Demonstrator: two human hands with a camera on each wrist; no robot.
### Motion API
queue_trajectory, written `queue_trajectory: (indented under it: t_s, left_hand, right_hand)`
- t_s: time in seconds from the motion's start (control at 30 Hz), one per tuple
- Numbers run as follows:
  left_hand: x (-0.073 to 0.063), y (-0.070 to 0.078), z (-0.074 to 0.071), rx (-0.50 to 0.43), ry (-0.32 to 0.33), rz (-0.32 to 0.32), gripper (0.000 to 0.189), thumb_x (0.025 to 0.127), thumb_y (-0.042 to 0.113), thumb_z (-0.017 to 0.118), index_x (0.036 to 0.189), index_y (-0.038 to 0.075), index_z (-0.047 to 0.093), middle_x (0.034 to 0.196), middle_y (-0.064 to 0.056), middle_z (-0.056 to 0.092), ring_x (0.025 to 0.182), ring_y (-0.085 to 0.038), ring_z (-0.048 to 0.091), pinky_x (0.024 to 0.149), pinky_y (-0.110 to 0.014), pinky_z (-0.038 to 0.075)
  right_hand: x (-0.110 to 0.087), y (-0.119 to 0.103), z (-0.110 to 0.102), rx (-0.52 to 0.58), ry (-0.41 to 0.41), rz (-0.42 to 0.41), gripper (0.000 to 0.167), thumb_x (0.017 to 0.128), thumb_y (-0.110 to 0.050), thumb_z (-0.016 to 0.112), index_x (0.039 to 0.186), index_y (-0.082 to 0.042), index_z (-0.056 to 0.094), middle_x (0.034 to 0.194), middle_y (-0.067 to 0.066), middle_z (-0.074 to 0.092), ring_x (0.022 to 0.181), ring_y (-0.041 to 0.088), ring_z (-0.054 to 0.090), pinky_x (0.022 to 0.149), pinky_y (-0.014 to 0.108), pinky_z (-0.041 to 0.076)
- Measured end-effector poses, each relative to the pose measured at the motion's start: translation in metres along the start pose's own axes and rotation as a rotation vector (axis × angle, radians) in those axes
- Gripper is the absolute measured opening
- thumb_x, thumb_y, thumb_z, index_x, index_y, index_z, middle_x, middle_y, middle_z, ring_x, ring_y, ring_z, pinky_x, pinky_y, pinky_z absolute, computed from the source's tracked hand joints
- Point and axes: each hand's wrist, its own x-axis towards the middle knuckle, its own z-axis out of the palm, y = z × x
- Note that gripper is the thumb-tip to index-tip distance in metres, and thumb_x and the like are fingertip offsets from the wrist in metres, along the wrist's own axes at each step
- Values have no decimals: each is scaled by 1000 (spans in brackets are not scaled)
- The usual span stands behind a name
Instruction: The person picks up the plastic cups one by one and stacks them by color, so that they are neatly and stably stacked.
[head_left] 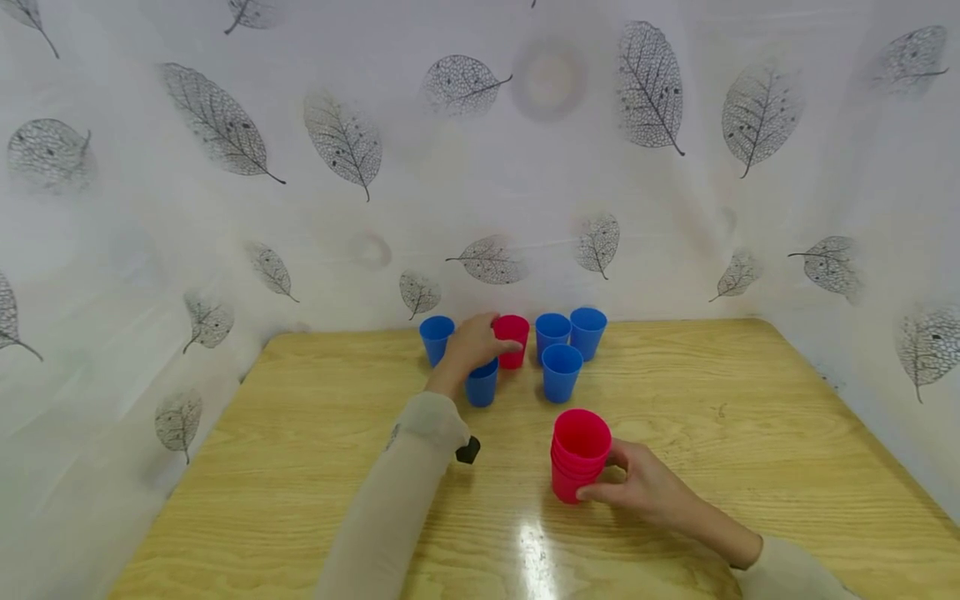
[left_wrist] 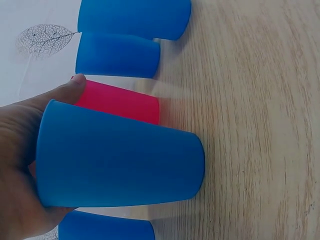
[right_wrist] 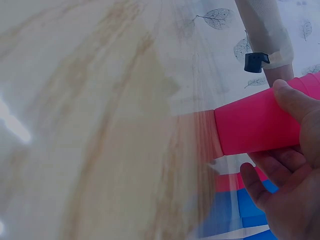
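At the back of the table my left hand (head_left: pixel 474 340) reaches over a blue cup (head_left: pixel 482 385) to a single red cup (head_left: pixel 512 333), thumb across its near side and fingers by its rim. In the left wrist view that blue cup (left_wrist: pixel 120 157) hides much of the hand and of the red cup (left_wrist: pixel 120 102). Nearer the front, my right hand (head_left: pixel 648 483) grips a stack of nested red cups (head_left: pixel 576 462) from the right side. The right wrist view shows the thumb on top of the stack (right_wrist: pixel 260 120) and fingers beneath it.
Another blue cup (head_left: pixel 436 337) stands left of my left hand. Three blue cups (head_left: pixel 561 372) form a cluster right of the single red cup. A leaf-patterned white sheet (head_left: pixel 480 183) hangs behind the wooden table (head_left: pixel 315 467). A small black device (head_left: pixel 468 450) sits at my left wrist.
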Motion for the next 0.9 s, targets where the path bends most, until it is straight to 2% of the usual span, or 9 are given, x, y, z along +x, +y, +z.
queue_trajectory:
  t_s: [0.3,0.5,0.77,0.9]
  left_hand:
    - [-2,2,-3,-38,7,15,74,94,46,75,153,10,49,151,-13,54,139,-35,48,114,-58,39]
    - [-8,7,-13,-216,24,59,75,94,41,76,154,7,45,147,-17,55,132,-35,53,106,-50,50]
    - [-20,9,-29,-429,38,83,74,92,39,79,150,7,45,139,-10,58,125,-28,54,102,-43,53]
    - [-31,10,-37,-579,56,98,71,93,33,79,150,8,45,135,-9,59,123,-28,57,99,-41,56]
  right_hand:
    - [0,0,0,-3,0,-5,44,90,-15,82,128,0,65,119,4,73,110,9,66,92,30,58]
    - [0,-2,0,2,0,22,45,90,-15,82,128,0,65,119,5,73,109,9,67,92,29,57]
    - [1,-1,1,-1,3,6,44,90,-14,82,127,1,65,117,5,74,108,9,67,92,30,57]
    - [0,-1,1,-3,3,-3,43,90,-14,82,127,1,65,117,5,74,107,9,68,92,30,58]
